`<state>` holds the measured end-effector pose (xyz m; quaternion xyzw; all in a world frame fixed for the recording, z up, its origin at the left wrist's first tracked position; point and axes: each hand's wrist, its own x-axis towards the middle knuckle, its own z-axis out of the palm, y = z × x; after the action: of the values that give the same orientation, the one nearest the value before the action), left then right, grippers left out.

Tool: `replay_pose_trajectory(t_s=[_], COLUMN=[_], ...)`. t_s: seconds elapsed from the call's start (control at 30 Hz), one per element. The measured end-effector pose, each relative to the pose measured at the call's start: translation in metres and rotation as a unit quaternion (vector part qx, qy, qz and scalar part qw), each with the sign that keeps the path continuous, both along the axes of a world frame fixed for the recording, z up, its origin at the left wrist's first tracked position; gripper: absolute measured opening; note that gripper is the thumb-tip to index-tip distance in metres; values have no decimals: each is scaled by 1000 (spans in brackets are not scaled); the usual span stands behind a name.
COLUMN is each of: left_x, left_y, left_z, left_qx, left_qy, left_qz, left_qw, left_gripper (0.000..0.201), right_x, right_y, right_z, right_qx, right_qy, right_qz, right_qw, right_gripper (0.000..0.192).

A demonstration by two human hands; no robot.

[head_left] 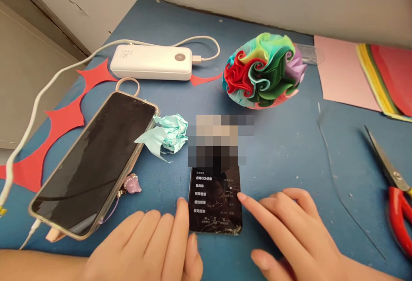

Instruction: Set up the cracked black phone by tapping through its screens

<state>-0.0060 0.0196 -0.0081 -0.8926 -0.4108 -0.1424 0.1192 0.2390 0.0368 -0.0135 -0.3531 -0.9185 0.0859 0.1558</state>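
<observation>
Both hands lie open, gripping nothing: left hand [151,246] steadies the cracked phone [215,201] flat on the table [289,152]; right hand [289,229] touches its screen. Judged rigid, slick, fragile; best held by its side edges.

left hand [144,246]: bare, no ring, no glove; nails short, unpainted, plain. left forearm bare along bottom edge, no sleeve, no watch or band in view. right hand [289,229]: bare, no ring; nails short, natural, slightly rounded at tips. right wrist bare where visible at lower right corner, no cuff or bracelet showing.
</observation>
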Motion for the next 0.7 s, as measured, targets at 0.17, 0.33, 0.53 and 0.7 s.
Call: replay_pose_trajectory(t_s=[0.17, 0.33, 0.53, 0.7], left_x=[2, 0, 1, -2], left_y=[8, 12, 12, 12], left_z=[0, 1, 1, 2], left_qx=[-13, -18, -20, -13], left_qy=[21, 35, 49, 51], left_qz=[-14, -40, -56, -58], left_qw=[1000, 998, 997, 997], left_gripper=[28, 17, 22, 24], right_x=[-2, -6, -8, -6], right_y=[0, -1, 1, 1], right_z=[-3, -6, -9, -12], right_qx=[-5, -9, -12, -21], right_qy=[-5, 1, 20, 22], right_qz=[123, 103, 17, 11], right_qw=[992, 995, 1000, 999], right_gripper=[38, 45, 37, 36])
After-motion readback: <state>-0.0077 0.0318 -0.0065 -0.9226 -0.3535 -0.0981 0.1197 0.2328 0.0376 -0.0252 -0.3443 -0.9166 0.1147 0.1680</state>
